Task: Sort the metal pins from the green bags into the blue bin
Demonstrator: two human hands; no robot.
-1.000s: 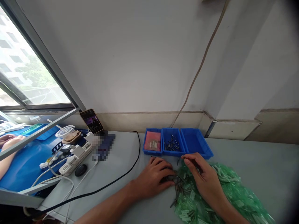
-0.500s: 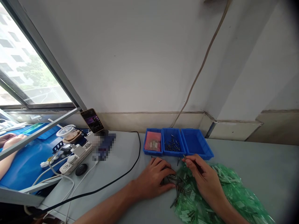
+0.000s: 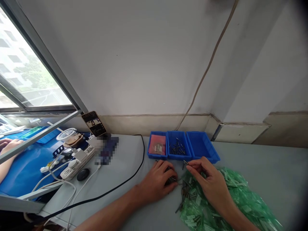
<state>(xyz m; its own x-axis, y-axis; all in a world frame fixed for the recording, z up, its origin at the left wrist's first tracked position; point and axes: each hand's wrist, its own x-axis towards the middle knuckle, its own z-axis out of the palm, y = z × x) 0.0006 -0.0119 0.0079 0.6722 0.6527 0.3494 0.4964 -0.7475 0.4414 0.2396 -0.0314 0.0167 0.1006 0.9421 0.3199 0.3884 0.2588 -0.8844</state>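
My left hand (image 3: 157, 181) rests on the grey table, fingers curled round several thin metal pins (image 3: 171, 180), partly hidden beneath it. Between thumb and fingertips of my right hand (image 3: 210, 184) is one thin metal pin (image 3: 186, 163), pointing toward the blue bins. Loose dark metal pins (image 3: 184, 190) lie in a heap between the hands. Under my right forearm spreads a green plastic bag (image 3: 249, 200) with many small clear packets. Dark pins also lie in the middle blue bin (image 3: 178, 157).
The left blue bin (image 3: 148, 150) holds a pink packet (image 3: 157, 142); the right blue bin (image 3: 204, 146) stands beside the middle one. A black cable (image 3: 115, 187) crosses the table. Leftward are a phone (image 3: 94, 124), a power strip (image 3: 78, 163) and another person's hands (image 3: 12, 146).
My right hand has shifted slightly left with the pin pinched in it. My left hand has drawn slightly left, away from the loose heap, its fingers more curled.
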